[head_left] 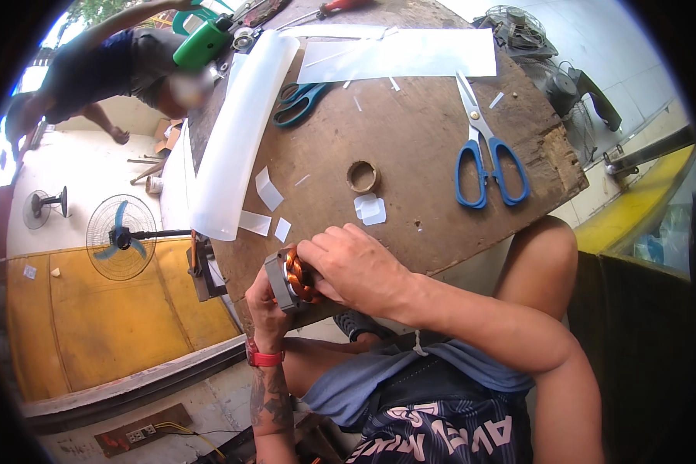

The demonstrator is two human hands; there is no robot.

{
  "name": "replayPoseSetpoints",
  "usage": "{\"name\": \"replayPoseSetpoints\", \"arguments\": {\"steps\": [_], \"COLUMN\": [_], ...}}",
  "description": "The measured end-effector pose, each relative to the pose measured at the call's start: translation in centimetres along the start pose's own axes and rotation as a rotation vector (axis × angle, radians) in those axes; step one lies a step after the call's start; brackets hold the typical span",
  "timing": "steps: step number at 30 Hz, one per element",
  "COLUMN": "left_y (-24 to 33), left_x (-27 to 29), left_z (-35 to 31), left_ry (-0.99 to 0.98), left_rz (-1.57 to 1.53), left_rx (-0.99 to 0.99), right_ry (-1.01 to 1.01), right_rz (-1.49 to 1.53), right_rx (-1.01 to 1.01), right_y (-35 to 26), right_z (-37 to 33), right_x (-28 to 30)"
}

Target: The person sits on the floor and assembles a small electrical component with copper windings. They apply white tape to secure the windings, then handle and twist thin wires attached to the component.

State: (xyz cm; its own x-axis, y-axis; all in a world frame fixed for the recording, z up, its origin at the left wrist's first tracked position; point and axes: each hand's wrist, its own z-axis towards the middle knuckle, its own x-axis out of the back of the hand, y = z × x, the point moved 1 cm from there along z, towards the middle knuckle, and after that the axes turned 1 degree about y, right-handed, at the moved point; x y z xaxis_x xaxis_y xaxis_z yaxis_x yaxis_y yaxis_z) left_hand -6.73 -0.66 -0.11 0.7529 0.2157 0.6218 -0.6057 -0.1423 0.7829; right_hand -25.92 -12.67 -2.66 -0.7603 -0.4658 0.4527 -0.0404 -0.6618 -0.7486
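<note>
While we sit at the near edge of the wooden tabletop [417, 139], our left hand [264, 313] grips a copper-wound metal core [283, 283] at its near left corner, and our right hand [363, 267] bends its fingers against the orange coils [308, 288]; whether they pinch anything, we cannot tell. The scuffed brown surface carries, just beyond our knuckles, white scraps [269, 189] and a brown ring [376, 182]. Farther on we see blue-handled scissors [474, 116] at right, their tips reaching a flat white sheet [402, 58], teal-handled scissors [309, 102] left of them, and a rolled white sheet [243, 139] along the left side. Near the far left end lies a green cylindrical thing [203, 45]. Around us, yellow panels [116, 332] and a blue-bladed fan [121, 236] fill the left, a dark fan [516, 29] rests on pale tiles [634, 85] at right, and another person [93, 73] is beyond the table.
</note>
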Motion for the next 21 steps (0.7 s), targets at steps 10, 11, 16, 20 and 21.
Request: {"name": "replayPoseSetpoints", "arguments": {"steps": [10,11,16,20,21], "left_y": [-0.6,-0.4,0.5,0.9,1.0], "left_x": [0.6,0.9,1.6,1.3,1.1], "left_z": [0.3,0.6,0.8,0.8,0.9], "left_ry": [-0.041,-0.065,-0.14,-0.13,-0.127], "left_rz": [-0.069,-0.086,-0.305,-0.351,-0.353], "left_rx": [0.033,0.073,0.31,0.364,0.365], "right_ry": [0.045,0.056,0.001,-0.01,-0.008], "right_rz": [-0.055,-0.036,-0.096,-0.093,-0.089], "right_rx": [0.015,0.041,0.119,0.113,0.119], "right_y": [-0.2,0.0,0.3,0.5,0.6], "right_z": [-0.5,-0.5,-0.3,-0.4,-0.4], "right_x": [0.1,0.2,0.1,-0.1,-0.1]}}
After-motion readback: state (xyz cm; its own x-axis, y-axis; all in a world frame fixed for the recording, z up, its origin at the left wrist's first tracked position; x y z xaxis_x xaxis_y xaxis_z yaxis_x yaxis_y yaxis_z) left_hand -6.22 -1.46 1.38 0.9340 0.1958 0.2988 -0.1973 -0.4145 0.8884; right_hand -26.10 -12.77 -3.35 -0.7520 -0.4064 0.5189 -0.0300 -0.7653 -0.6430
